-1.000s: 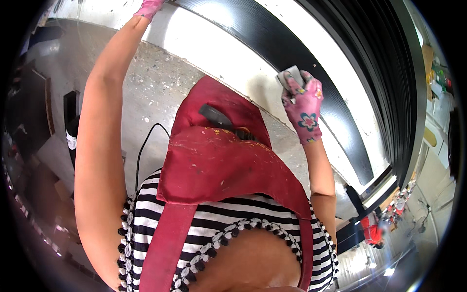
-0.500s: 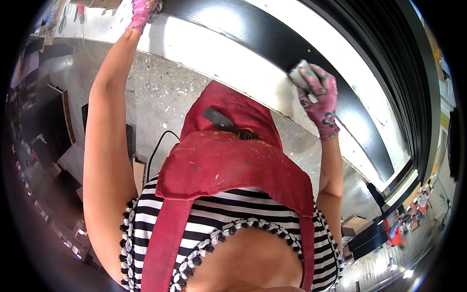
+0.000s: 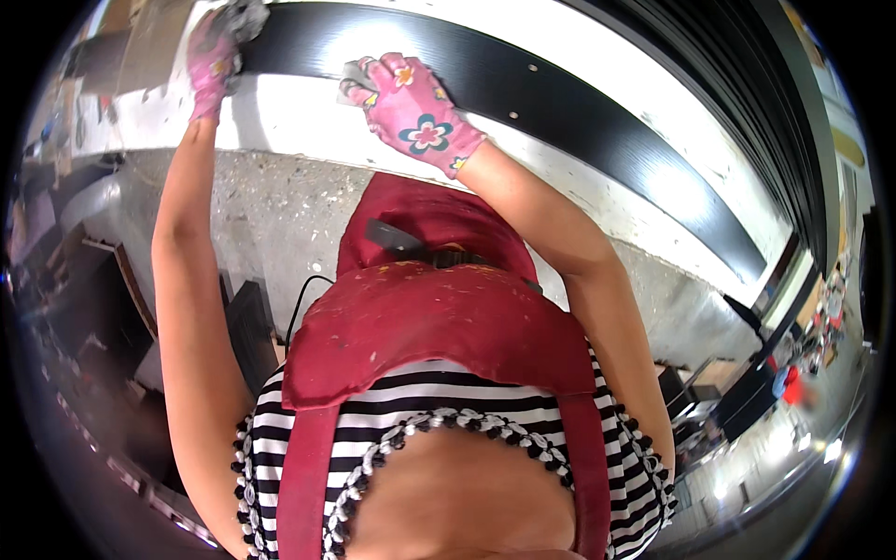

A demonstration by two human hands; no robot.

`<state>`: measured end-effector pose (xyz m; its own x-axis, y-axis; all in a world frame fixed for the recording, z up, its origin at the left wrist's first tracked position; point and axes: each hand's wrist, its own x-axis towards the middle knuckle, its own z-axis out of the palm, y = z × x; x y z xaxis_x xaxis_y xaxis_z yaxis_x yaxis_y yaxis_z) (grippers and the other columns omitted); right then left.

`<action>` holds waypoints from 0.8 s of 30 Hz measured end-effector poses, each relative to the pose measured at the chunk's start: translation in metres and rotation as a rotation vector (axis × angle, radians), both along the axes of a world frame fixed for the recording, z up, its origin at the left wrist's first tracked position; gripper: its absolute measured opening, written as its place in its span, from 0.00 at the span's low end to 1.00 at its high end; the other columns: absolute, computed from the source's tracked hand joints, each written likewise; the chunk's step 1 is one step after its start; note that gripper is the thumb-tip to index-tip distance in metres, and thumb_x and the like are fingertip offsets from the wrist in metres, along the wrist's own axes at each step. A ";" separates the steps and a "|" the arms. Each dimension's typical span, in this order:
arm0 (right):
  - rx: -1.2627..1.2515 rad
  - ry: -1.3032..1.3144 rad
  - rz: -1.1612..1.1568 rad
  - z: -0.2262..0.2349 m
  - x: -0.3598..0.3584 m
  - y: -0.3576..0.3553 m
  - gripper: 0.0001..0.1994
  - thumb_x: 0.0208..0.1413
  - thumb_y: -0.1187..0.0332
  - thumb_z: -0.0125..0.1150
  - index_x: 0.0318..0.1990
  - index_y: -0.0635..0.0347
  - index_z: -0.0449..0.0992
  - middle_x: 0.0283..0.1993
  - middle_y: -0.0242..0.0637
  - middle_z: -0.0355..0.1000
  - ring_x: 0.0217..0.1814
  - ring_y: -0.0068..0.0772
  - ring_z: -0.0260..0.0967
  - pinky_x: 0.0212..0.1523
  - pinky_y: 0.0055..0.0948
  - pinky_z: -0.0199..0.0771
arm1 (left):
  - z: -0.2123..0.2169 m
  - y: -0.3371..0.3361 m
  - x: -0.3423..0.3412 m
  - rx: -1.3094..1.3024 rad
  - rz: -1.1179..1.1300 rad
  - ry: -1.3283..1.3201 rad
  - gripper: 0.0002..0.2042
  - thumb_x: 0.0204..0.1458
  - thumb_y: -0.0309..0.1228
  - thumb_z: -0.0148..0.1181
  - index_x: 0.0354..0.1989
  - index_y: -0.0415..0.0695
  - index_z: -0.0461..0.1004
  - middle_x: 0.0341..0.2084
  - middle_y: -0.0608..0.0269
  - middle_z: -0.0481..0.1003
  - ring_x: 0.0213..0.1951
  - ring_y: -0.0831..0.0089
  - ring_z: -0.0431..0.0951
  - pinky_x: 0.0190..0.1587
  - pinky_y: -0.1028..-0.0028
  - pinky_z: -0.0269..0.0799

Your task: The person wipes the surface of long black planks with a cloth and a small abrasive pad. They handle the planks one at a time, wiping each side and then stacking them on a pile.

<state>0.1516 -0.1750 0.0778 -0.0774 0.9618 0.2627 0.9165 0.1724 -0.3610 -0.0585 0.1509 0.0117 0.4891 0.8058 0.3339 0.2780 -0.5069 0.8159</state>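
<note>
A long glossy black panel (image 3: pixel 579 112) is lying across a white-topped work surface (image 3: pixel 308 121), running from the upper left toward the right edge, where further dark panels (image 3: pixel 747 75) are stacked alongside it. The right hand (image 3: pixel 415 112), in a pink fabric glove printed with flowers, is pressing down on the near edge of the black panel, its grip closed around a small grey abrasive pad (image 3: pixel 357 77) whose corner is showing past the fingertips. The left hand (image 3: pixel 213 58), in a matching pink glove, is resting at the panel's far left end, where a crumpled grey rag (image 3: pixel 245 17) is lying just by the fingers; whether that grip is holding the rag or merely touching the panel, I cannot tell. The front of the surface is dropping away as a speckled grey concrete face (image 3: pixel 271 215). A red paint-flecked apron (image 3: pixel 439 317) over a black-and-white striped top is filling the lower middle. To the left, dark wooden furniture pieces (image 3: pixel 103 289) are standing on the workshop floor, and a thin black cable (image 3: pixel 303 303) is hanging by the concrete. At the far right the room is stretching away with blurred clutter.
</note>
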 end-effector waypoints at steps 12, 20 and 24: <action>-0.312 -0.064 -0.470 0.019 0.116 -0.265 0.22 0.40 0.68 0.68 0.48 0.45 0.78 0.62 0.39 0.64 0.61 0.50 0.61 0.59 0.48 0.64 | -0.006 0.019 -0.019 -0.127 0.025 0.051 0.22 0.53 0.26 0.61 0.58 0.39 0.70 0.56 0.58 0.71 0.54 0.70 0.72 0.57 0.75 0.67; 0.213 0.672 -0.931 0.021 0.189 -0.245 0.23 0.53 0.75 0.62 0.59 0.59 0.72 0.59 0.38 0.69 0.61 0.35 0.66 0.65 0.30 0.62 | 0.099 -0.218 0.143 0.041 -0.335 0.058 0.27 0.48 0.13 0.52 0.59 0.45 0.70 0.55 0.61 0.73 0.57 0.69 0.73 0.60 0.70 0.69; 0.348 0.590 -1.132 -0.016 0.210 -0.206 0.22 0.58 0.70 0.60 0.60 0.64 0.70 0.57 0.44 0.70 0.60 0.39 0.66 0.63 0.32 0.64 | 0.038 -0.361 0.240 0.241 -0.692 -0.307 0.23 0.41 0.20 0.60 0.51 0.49 0.76 0.58 0.62 0.70 0.62 0.58 0.67 0.64 0.59 0.62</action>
<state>0.3613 -0.3813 0.0615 0.9288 0.2947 0.2247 0.3363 -0.4151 -0.8453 0.1819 -0.2102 0.0499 0.7104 0.2408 0.6613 -0.3842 -0.6546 0.6511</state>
